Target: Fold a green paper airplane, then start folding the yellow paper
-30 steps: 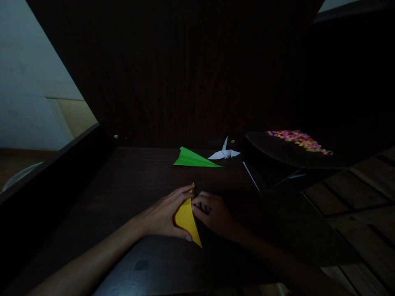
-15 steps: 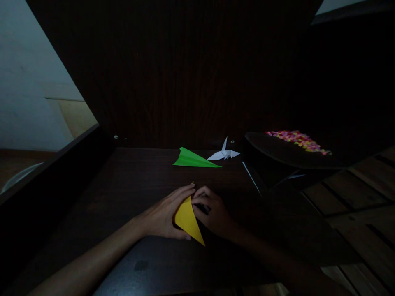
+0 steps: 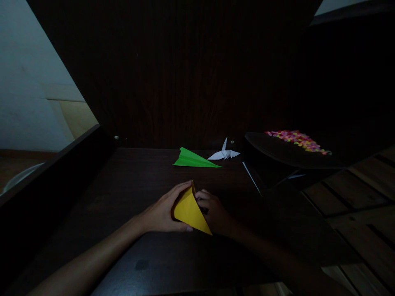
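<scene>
A folded yellow paper point(image 3: 189, 210), shaped like a long triangle, stands tilted on the dark wooden table point(image 3: 129, 181) between my hands. My left hand point(image 3: 162, 209) grips its left side, thumb under the lower edge. My right hand point(image 3: 214, 211) holds its right side, partly hidden behind the paper. The scene is dim.
Farther back on the table lie a green paper plane point(image 3: 193, 158) and a white paper crane point(image 3: 224, 153). At the right a dark tray point(image 3: 277, 150) carries several small coloured pieces point(image 3: 298, 139). A dark wooden panel rises behind the table; a raised edge runs along the left.
The yellow paper has been lifted and turned, so its lower tip now points further right and more of its face shows. Both hands have shifted slightly with it.
</scene>
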### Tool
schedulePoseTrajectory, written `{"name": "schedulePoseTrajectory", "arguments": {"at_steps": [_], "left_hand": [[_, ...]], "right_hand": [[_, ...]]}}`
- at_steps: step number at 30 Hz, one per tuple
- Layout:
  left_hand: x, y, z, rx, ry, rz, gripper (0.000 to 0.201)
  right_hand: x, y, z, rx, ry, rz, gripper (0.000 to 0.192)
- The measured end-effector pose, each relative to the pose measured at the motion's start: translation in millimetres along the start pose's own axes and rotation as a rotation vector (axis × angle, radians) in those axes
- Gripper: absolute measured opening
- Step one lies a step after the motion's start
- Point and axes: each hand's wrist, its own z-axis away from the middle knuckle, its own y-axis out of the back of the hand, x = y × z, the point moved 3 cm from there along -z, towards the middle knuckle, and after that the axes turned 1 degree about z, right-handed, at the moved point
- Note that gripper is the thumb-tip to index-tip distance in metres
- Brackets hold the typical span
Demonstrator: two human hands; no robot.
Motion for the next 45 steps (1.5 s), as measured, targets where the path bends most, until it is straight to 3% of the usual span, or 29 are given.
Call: {"name": "schedulePoseTrajectory", "arguments": {"at_steps": [3,7,11,19,27,32,38,45], "left_hand": [[0.9,0.7,-0.2,0.008,0.033,0.009,0.102],[-3.2,1.1,-0.6,0.019,0.107,0.081,0.104],[-10.5,1.3,-1.9,0.028,0.193,0.207,0.105],[-12.8,2.2,-3.9,0.044,0.241,0.397,0.086],[-6.3,-2.3,-4.5,0.083,0.322,0.715,0.081],[-3.2,-2.1,-5.1,0.072,0.349,0.734,0.079],[-5.2,-2.4,-4.5,0.089,0.337,0.717,0.077],[-7.3,-4.8,-4.5,0.093,0.337,0.827,0.074]], "right_hand": [[-1.1,-0.4,-1.1,-0.057,-0.025,-0.049,0.002],[-0.7,1.4,-1.6,-0.073,-0.084,-0.090,0.017],[1.0,2.2,-1.2,-0.117,-0.095,-0.138,0.015],[-0.6,9.3,2.1,-0.106,-0.114,-0.353,0.043],[13.0,2.6,5.0,-0.135,-0.287,-0.626,0.039],[0.6,14.3,7.9,-0.145,-0.205,-0.638,0.054],[-0.4,14.6,14.5,-0.074,-0.258,-0.639,0.062],[12.8,-0.3,13.2,0.162,-0.460,-0.832,0.057]]}}
